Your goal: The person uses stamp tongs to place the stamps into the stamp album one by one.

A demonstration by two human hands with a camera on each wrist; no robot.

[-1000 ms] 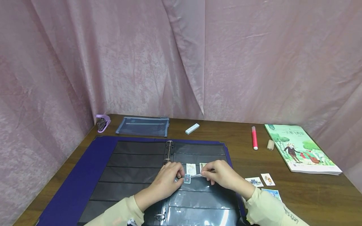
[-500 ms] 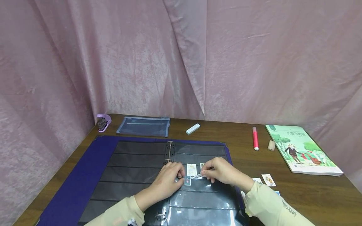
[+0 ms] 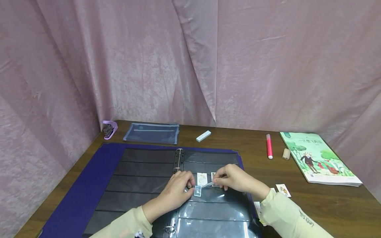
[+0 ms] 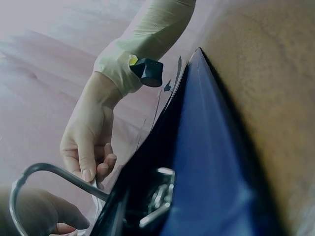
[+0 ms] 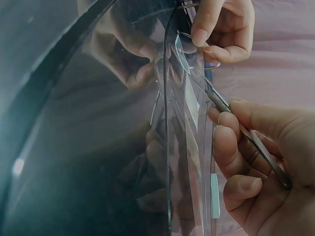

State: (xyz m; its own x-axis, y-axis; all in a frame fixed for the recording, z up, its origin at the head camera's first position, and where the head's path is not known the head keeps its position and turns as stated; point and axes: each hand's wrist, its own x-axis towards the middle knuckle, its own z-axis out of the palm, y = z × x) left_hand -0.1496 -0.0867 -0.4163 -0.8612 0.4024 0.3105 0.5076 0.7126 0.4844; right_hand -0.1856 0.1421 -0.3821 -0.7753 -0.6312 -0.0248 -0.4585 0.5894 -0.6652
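Note:
My right hand pinches metal tweezers, whose tips reach left over the binder. Close to those tips is a small blue stamp, overlapping the front of a pocket row; whether the tips grip it is hard to tell. Beside it my left hand rests on the right page near the rings, thumb and forefinger pinching the clear pocket edge. A pale stamp stands in the row just behind, and another stamp is partly covered by my right hand.
Loose stamps lie right of the binder, some under the right sleeve. Behind it are a mesh pouch, a white block and a purple clip-like item. A pink marker, a beige eraser-like piece and a green book stand right.
The small blue stamp has shifted slightly toward the front of the page. My right hand has risen a little in view with the tweezers; my left hand stays nearly still.

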